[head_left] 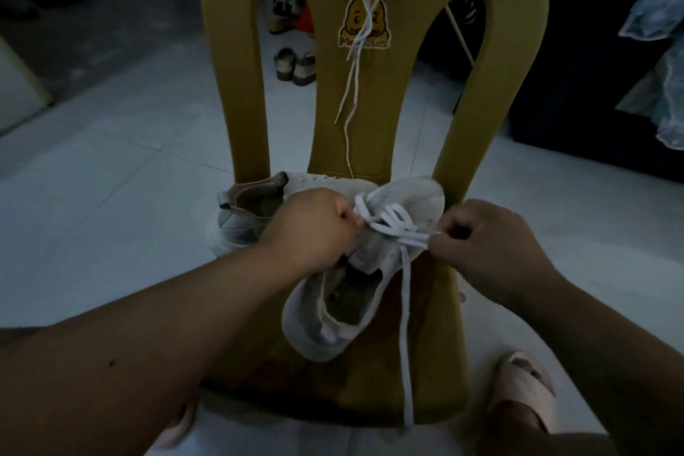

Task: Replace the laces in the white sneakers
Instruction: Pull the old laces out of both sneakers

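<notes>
A white sneaker [340, 311] lies on the seat of a yellow plastic chair [436, 374], toe pointing away from me. A white lace [392, 224] crosses its eyelets, and one long end [407, 326] trails down over the seat's front edge. My left hand [314, 229] grips the shoe's left side at the eyelets, pinching a lace loop. My right hand [488, 248] pinches the lace at the shoe's right side. A second white sneaker [255, 207] lies behind my left hand. Other white laces [355, 59] hang down the chair's backrest.
Pale floor tiles [122, 196] surround the chair. My foot in a pink slipper [525, 385] is at the lower right. A pair of shoes [296, 65] sits on the floor beyond the backrest. Dark furniture and hanging blue fabric [662, 48] stand at the right.
</notes>
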The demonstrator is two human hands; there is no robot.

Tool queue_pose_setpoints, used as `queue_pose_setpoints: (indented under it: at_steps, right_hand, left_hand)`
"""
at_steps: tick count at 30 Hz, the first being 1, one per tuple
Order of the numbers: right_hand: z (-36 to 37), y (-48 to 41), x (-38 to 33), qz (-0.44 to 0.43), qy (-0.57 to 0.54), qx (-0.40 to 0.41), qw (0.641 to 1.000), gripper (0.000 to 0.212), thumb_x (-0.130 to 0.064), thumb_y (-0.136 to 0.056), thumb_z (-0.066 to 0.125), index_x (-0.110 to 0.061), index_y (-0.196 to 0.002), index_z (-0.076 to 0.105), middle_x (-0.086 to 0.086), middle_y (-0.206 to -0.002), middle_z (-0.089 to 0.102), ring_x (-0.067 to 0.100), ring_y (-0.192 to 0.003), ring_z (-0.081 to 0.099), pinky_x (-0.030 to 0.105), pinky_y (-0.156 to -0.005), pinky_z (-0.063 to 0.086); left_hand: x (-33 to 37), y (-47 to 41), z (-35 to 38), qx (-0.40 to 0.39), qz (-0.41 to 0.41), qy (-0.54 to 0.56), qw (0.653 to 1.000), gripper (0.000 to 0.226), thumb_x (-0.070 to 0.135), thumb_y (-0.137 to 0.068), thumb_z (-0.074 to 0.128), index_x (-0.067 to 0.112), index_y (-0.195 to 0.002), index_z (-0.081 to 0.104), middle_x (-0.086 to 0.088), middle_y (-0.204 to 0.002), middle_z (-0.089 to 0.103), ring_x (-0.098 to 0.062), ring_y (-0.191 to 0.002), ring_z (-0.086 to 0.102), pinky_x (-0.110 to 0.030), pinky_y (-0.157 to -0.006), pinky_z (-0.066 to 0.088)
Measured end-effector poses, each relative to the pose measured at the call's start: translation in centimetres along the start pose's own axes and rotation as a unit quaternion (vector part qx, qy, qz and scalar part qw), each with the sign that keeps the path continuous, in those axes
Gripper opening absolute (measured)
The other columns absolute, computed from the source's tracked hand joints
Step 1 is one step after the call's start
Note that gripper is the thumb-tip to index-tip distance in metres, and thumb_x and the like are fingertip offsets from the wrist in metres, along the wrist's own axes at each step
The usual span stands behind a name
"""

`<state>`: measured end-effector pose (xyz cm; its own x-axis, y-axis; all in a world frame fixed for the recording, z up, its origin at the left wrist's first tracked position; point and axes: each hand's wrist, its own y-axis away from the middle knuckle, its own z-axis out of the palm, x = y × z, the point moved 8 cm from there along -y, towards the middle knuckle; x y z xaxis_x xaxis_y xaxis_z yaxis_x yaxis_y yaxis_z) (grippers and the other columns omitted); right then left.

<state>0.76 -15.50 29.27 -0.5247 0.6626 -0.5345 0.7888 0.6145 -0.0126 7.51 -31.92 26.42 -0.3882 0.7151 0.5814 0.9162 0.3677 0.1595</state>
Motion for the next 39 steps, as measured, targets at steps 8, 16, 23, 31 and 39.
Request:
queue_pose_setpoints:
  at_steps: [8, 16, 23, 31, 39]
  right_hand:
    - [2.6, -0.6, -4.5, -0.107, 0.166, 0.02, 0.98, 0.029, -0.048, -0.09, 0.049, -0.036, -0.113, 0.062, -0.008, -0.103, 0.059, 0.011, -0.096, 0.052, 0.025, -0.077, 0.04]
    - [3.2, 0.0, -5.4, -0.153, 0.257, -0.005, 0.954, 0.03, -0.034, -0.097, 0.047, -0.023, -0.122, 0.059, 0.003, -0.113, 0.063, 0.023, -0.104, 0.058, 0.038, -0.094, 0.044]
    - [1.3, 0.3, -4.2, -0.118, 0.152, 0.091, 0.977, 0.006, -0.016, -0.09, 0.062, -0.015, -0.085, 0.066, -0.003, -0.076, 0.056, 0.01, -0.07, 0.049, 0.024, -0.07, 0.045]
    - [3.7, -1.0, -4.1, -0.092, 0.181, -0.005, 0.979, 0.029, -0.046, -0.092, 0.048, -0.029, -0.106, 0.069, -0.003, -0.096, 0.055, 0.011, -0.089, 0.045, 0.025, -0.08, 0.039]
    - [3.2, -0.8, -3.9, -0.123, 0.057, -0.062, 0.989, 0.019, -0.031, -0.088, 0.059, -0.023, -0.071, 0.06, -0.006, -0.076, 0.05, 0.007, -0.07, 0.046, 0.022, -0.061, 0.037]
  left_hand:
    - [2.1, 1.0, 0.5, -0.003, 0.039, -0.022, 0.999, 0.035, 0.03, -0.094, 0.053, 0.033, -0.06, 0.049, 0.01, -0.063, 0.051, -0.002, -0.058, 0.048, -0.02, -0.049, 0.029]
    - [1.5, 0.9, 0.8, -0.006, 0.035, 0.001, 0.999, 0.032, 0.027, -0.094, 0.053, 0.034, -0.063, 0.051, 0.013, -0.066, 0.052, -0.003, -0.064, 0.051, -0.019, -0.054, 0.035]
    - [-1.2, 0.0, -0.1, -0.004, -0.023, 0.025, 0.999, 0.02, 0.029, -0.094, 0.053, 0.02, -0.083, 0.068, 0.003, -0.074, 0.061, -0.01, -0.066, 0.056, -0.024, -0.055, 0.039]
    - [1.3, 0.7, 0.8, -0.003, 0.034, 0.011, 0.999, 0.031, 0.026, -0.093, 0.054, 0.031, -0.063, 0.051, 0.009, -0.065, 0.055, -0.003, -0.061, 0.051, -0.02, -0.052, 0.032]
    - [0.9, -0.3, 0.2, 0.023, 0.017, 0.006, 1.0, 0.023, 0.029, -0.095, 0.051, 0.028, -0.074, 0.062, 0.005, -0.072, 0.062, -0.009, -0.067, 0.059, -0.025, -0.058, 0.044]
